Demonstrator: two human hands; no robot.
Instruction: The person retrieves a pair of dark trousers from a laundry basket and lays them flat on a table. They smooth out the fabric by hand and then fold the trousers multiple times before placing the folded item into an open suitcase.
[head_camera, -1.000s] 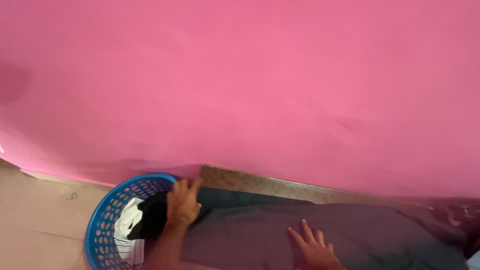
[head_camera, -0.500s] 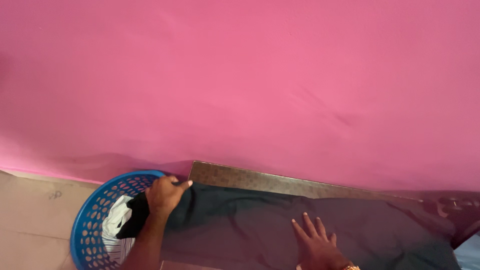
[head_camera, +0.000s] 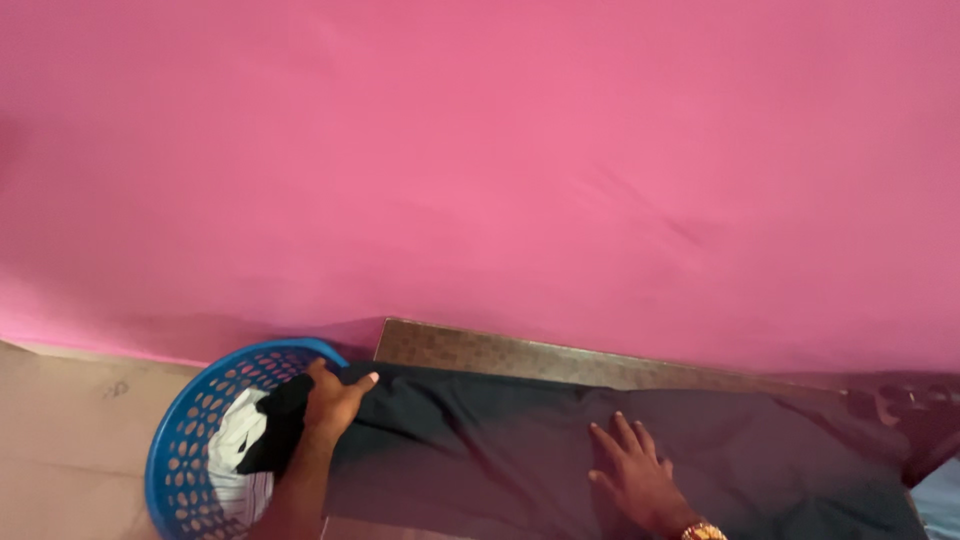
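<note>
A dark garment (head_camera: 520, 440) lies spread along a brown mottled table (head_camera: 470, 350). My left hand (head_camera: 333, 400) grips the garment's left end, which hangs over the table edge above a blue plastic basket (head_camera: 185, 440). My right hand (head_camera: 640, 480) rests flat on the middle of the garment, fingers spread, with a gold-coloured wristband at the wrist.
The blue basket holds white and striped cloth (head_camera: 235, 460). A pink wall or sheet (head_camera: 480, 170) fills the upper view behind the table. Tan floor (head_camera: 70, 430) lies left of the basket. A dark patterned cloth (head_camera: 900, 410) lies at the table's right end.
The view has shifted so the table, basket and both hands sit further right. My left hand has slid to the garment's left end over the basket; my right hand stays pressed flat.
</note>
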